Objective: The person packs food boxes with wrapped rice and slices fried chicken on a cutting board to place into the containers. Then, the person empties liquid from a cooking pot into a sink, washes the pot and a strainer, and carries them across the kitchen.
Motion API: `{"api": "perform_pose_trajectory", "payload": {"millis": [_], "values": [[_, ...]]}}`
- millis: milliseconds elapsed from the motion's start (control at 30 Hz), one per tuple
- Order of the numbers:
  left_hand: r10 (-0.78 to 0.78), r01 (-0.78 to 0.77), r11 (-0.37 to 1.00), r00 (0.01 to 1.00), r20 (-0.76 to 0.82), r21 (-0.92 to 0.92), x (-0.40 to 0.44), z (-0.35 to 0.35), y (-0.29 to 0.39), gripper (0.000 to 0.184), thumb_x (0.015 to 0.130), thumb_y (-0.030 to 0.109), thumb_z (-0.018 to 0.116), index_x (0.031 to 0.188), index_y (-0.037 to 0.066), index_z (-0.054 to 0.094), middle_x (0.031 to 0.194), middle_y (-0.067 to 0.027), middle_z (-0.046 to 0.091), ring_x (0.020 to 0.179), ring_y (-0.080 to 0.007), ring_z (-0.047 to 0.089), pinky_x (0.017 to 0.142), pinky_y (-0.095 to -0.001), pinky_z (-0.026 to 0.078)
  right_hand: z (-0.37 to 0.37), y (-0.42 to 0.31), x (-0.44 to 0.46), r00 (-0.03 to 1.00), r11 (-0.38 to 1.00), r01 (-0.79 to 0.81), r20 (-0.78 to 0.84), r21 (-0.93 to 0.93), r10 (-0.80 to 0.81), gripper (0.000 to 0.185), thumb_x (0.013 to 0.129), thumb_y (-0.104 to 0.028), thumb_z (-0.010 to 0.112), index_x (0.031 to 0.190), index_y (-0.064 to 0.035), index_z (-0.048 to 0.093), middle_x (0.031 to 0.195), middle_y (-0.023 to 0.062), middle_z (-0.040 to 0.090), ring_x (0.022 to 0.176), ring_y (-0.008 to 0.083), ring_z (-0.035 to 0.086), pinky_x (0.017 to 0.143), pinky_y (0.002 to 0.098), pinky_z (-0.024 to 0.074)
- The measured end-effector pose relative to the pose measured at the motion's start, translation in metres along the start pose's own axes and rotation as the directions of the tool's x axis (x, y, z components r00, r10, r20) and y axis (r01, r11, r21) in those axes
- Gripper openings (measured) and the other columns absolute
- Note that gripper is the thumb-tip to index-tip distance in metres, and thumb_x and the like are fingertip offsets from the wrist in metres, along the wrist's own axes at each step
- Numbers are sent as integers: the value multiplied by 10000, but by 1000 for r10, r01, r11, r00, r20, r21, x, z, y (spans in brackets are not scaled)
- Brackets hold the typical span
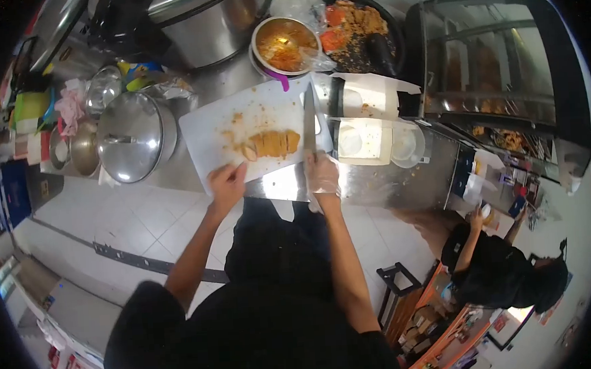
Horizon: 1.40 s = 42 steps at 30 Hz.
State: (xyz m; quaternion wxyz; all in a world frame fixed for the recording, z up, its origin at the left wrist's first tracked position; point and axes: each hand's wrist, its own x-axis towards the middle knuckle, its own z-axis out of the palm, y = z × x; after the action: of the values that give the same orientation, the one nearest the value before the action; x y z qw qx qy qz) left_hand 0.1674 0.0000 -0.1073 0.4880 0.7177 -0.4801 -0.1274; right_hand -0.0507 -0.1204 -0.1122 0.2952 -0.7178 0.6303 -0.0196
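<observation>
A white cutting board lies on the steel counter, with sliced golden-brown food in a row on it and crumbs around. My left hand rests at the board's near left edge, its fingers curled together; whether anything is between them is too small to tell. In a clear plastic glove, my right hand is closed on the handle of a large knife. The blade points away from me along the board's right side, apart from the slices.
Beyond the board are a metal bowl and a black pan of food. A lidded pot stands left. Open white containers sit right, near a glass display case. Another person works at far right.
</observation>
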Motion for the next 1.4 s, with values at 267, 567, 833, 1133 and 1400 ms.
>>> {"api": "perform_pose_trajectory", "payload": {"millis": [267,567,833,1133,1400], "values": [[-238,236,927,971,-28,290,-127,-104,-54,324,854,141,747,601,47,568,490,-74,500,410,-182,440,431,-320,317,21,-93,3,984,992,119,-140,35,-113,713,713,-468,747,1218,-15,528,1130,250,526,1030,412,520,923,507,429],[-191,215,937,975,-113,274,-130,-90,-19,359,884,179,735,609,18,571,481,-47,490,426,-118,381,432,-300,317,53,-127,-4,1000,995,24,16,-97,-22,640,784,-443,634,1309,-85,555,1389,257,392,1298,462,296,970,588,377],[-67,66,967,998,-4,247,-113,-49,7,371,891,182,723,602,30,546,485,-37,488,419,-125,380,427,-303,313,62,-106,2,994,994,94,66,-51,-91,650,822,-479,616,1338,-95,529,1402,243,388,1296,449,316,944,566,395],[-85,112,956,990,-109,273,-115,0,38,402,892,175,717,589,7,512,489,-94,482,437,-176,394,440,-342,345,44,-95,-11,962,953,271,-3,-133,-273,513,844,-330,580,1304,-105,550,1426,210,390,1207,388,401,975,537,384],[-122,202,855,973,-194,478,-177,30,110,417,906,179,699,581,-3,512,489,-116,496,424,-205,398,434,-355,358,85,-36,44,642,640,765,8,-74,-766,366,860,-188,504,1206,-75,542,1442,222,382,1277,405,420,1018,533,400]]}}
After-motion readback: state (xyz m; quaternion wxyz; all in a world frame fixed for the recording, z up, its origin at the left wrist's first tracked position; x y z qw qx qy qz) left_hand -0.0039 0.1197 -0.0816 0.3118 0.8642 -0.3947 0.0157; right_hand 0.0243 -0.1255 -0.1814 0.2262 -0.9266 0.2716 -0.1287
